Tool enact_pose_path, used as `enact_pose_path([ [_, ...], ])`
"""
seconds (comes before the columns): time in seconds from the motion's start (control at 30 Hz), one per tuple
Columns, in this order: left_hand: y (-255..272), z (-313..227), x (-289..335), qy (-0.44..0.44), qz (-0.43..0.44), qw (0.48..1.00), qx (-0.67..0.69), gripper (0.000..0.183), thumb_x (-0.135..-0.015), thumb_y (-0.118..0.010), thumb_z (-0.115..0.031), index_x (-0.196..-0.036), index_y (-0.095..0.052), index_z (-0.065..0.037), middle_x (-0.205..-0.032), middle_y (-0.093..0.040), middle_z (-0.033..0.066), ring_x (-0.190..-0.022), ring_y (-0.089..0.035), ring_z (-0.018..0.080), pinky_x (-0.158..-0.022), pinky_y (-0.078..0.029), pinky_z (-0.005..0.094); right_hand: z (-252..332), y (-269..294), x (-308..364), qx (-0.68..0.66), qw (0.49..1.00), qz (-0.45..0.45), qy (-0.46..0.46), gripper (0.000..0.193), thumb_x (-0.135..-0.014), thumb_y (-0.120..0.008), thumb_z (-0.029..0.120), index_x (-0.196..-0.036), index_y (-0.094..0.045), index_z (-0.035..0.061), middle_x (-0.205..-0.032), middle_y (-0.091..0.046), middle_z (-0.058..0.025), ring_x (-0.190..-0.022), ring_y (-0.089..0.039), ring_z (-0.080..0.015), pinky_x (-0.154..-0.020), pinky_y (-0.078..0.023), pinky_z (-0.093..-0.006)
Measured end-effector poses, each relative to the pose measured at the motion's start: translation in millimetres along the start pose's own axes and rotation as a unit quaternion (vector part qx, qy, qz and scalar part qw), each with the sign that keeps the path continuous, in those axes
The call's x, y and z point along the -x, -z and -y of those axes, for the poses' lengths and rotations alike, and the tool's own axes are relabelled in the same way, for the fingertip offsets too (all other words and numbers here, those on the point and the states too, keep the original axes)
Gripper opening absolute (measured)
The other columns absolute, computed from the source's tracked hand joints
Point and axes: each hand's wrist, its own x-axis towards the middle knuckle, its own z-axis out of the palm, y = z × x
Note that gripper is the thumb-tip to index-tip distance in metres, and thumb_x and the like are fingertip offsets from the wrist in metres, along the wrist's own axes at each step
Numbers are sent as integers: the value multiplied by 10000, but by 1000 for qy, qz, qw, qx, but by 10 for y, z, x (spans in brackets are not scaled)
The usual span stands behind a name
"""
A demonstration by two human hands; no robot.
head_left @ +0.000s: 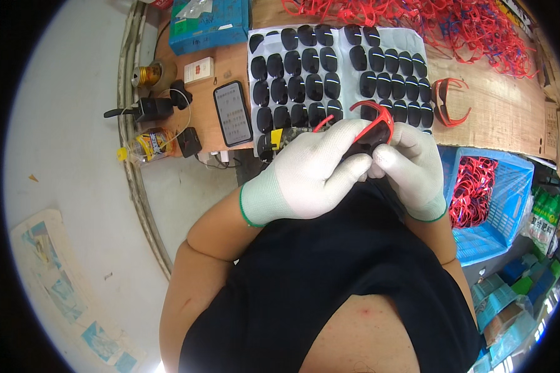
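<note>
A pair of red-framed sunglasses with dark lenses is held up in front of my chest, over the table's near edge. My left hand, in a white knit glove with a green cuff, grips its left part. On the other side my right hand, gloved alike, closes on the frame, its thumb close to my left thumb near the lens. Gloves hide part of the frame. Just beyond both hands lies a white sheet carrying rows of dark lenses. Another pair of red sunglasses rests to the right.
Red frames are heaped at the far right. A blue crate with more frames stands below the table's right side. Leftward are a phone, a small white box, a can, a bottle and a blue box.
</note>
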Motion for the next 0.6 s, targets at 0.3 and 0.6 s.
enact_pose_path([
  [0.3,-223,100,-23,-139,-134,963,-187,351,-881,-645,-8,-1208,-555,82,-825,-683,192,-647,-708,307,-591,-551,345,-110,54,-60,-30,999,25,-2,202,-968,-594,152,-842,-635,-2,-698,-602,-24,-621,-517,-73,-587,-411,-233],
  [0.6,-244,109,-91,-260,-151,907,-294,370,-814,-680,10,-1157,-580,109,-756,-649,144,-546,-659,257,-496,-512,334,-112,97,-57,-106,993,58,11,211,-957,-608,180,-884,-633,-17,-694,-581,-24,-598,-497,-70,-551,-386,-224],
])
